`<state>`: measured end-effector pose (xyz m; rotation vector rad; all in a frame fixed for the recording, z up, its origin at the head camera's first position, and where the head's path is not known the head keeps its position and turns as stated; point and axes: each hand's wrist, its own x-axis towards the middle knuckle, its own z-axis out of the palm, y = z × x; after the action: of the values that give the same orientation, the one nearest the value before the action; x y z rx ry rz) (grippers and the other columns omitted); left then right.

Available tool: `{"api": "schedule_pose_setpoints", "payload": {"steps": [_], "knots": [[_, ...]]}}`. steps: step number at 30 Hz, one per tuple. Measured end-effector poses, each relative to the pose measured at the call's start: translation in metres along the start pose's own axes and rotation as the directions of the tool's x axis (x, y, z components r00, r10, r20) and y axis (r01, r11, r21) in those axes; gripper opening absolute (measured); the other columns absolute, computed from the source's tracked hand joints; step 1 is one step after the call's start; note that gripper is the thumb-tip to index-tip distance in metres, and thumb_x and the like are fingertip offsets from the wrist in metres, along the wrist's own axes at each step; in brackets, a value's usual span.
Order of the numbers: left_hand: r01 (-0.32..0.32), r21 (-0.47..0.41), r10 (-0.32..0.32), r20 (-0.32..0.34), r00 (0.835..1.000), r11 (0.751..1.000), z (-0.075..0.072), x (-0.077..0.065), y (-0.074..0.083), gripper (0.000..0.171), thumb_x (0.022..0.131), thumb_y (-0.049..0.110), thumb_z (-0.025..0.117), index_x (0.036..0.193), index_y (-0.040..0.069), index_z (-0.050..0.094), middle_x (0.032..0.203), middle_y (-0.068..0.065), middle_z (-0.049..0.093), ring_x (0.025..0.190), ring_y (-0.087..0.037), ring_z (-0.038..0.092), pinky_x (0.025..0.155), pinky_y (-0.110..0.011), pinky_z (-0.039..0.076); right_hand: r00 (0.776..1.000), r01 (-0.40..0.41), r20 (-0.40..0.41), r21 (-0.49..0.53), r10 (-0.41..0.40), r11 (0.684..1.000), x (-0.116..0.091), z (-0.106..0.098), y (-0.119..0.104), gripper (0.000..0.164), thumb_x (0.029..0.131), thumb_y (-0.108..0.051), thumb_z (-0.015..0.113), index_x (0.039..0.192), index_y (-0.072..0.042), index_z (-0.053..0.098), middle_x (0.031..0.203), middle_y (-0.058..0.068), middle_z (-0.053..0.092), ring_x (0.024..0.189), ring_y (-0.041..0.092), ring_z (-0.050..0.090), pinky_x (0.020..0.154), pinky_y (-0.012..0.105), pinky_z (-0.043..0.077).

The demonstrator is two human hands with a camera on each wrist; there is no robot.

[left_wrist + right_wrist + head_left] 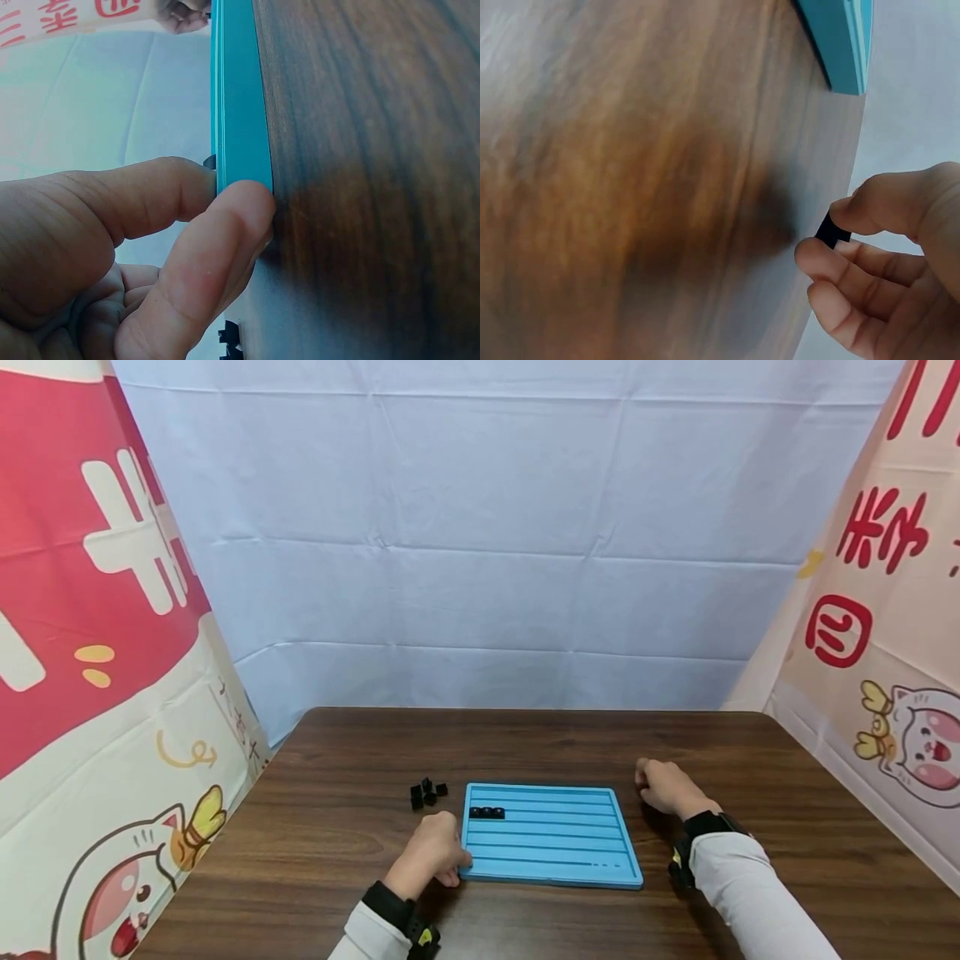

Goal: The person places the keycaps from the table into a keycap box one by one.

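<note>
A light-blue grooved board [547, 846] lies flat on the table. At its left edge, near the front corner, my left hand [433, 847] pinches the rim between thumb and finger, seen close in the left wrist view on the board's side [244, 97]. Three small black blocks [487, 813] stand side by side in a groove at the board's left. To the right of the board, my right hand [670, 787] is held over the table. Its thumb and fingertips pinch a small black block [831, 231], partly hidden by the fingers.
Several loose black blocks [427, 794] lie on the brown wooden table [337, 843], left of the board's far corner. A pale-blue cloth [480, 543] hangs behind the table, with printed cloths [862, 710] at either side.
</note>
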<state>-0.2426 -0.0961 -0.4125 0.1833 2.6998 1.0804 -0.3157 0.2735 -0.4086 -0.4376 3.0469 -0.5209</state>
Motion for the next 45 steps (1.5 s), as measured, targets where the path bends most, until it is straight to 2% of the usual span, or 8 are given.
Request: {"api": "schedule_pose_setpoints", "payload": {"steps": [3, 6, 20, 28, 34, 45], "knots": [[0.0, 0.004, 0.0, 0.0, 1.0, 1.0, 0.001, 0.0, 0.0, 0.023, 0.075, -0.005, 0.068, 0.057, 0.0, 0.055, 0.044, -0.007, 0.054, 0.037, -0.015, 0.055, 0.04, -0.028, 0.048, 1.0, 0.014, 0.005, 0.001, -0.014, 1.0, 0.0, -0.003, -0.003, 0.016, 0.084, 0.008, 0.054, 0.099, 0.006, 0.059, 0.09, 0.017, 0.059, 0.079, 0.032, 0.057, 0.063, 0.04, 0.046], [-0.005, 0.011, 0.005, -0.003, 1.0, 1.0, 0.001, 0.0, 0.0, 0.024, 0.074, -0.004, 0.068, 0.055, 0.0, 0.055, 0.043, -0.006, 0.054, 0.036, -0.015, 0.055, 0.039, -0.028, 0.048, 1.0, 0.028, 0.004, -0.003, -0.028, 1.0, 0.001, -0.007, -0.006, 0.019, 0.084, 0.009, 0.053, 0.1, 0.006, 0.063, 0.094, 0.02, 0.061, 0.087, 0.037, 0.058, 0.067, 0.043, 0.048], [-0.002, 0.015, 0.002, -0.003, 1.0, 1.0, 0.001, 0.0, 0.0, 0.023, 0.074, -0.004, 0.068, 0.055, 0.0, 0.056, 0.043, -0.006, 0.054, 0.037, -0.015, 0.056, 0.04, -0.028, 0.048, 0.999, 0.047, 0.0, -0.015, -0.047, 0.999, 0.004, -0.013, -0.012, 0.015, 0.079, 0.01, 0.057, 0.089, 0.002, 0.064, 0.085, 0.012, 0.06, 0.073, 0.024, 0.055, 0.062, 0.039, 0.046], [-0.013, 0.022, 0.014, -0.028, 1.0, 1.0, 0.002, -0.002, 0.0, 0.025, 0.074, -0.005, 0.068, 0.054, 0.0, 0.054, 0.043, -0.006, 0.053, 0.037, -0.016, 0.056, 0.039, -0.028, 0.047, 1.0, -0.005, 0.014, 0.007, 0.005, 1.0, 0.002, -0.013, -0.015, 0.015, 0.079, 0.009, 0.056, 0.091, 0.001, 0.062, 0.086, 0.012, 0.059, 0.07, 0.022, 0.051, 0.06, 0.036, 0.043], [-0.005, 0.032, 0.006, -0.032, 0.999, 0.999, 0.003, -0.001, 0.0, 0.024, 0.074, -0.005, 0.068, 0.055, 0.001, 0.055, 0.043, -0.006, 0.053, 0.036, -0.015, 0.055, 0.039, -0.027, 0.047, 1.0, -0.002, 0.01, 0.065, 0.002, 0.998, 0.002, -0.007, -0.014, 0.021, 0.081, 0.008, 0.057, 0.101, 0.006, 0.062, 0.093, 0.016, 0.06, 0.084, 0.03, 0.057, 0.065, 0.039, 0.046], [-0.011, 0.017, 0.011, -0.021, 1.0, 1.0, 0.002, -0.001, 0.0, 0.023, 0.075, -0.006, 0.068, 0.056, 0.0, 0.055, 0.043, -0.006, 0.053, 0.036, -0.016, 0.055, 0.039, -0.027, 0.047, 0.999, 0.031, -0.037, 0.176, -0.025, 0.984, 0.001, -0.001, -0.014, 0.017, 0.082, 0.009, 0.06, 0.097, 0.001, 0.059, 0.087, 0.009, 0.057, 0.074, 0.022, 0.051, 0.061, 0.035, 0.041]]}}
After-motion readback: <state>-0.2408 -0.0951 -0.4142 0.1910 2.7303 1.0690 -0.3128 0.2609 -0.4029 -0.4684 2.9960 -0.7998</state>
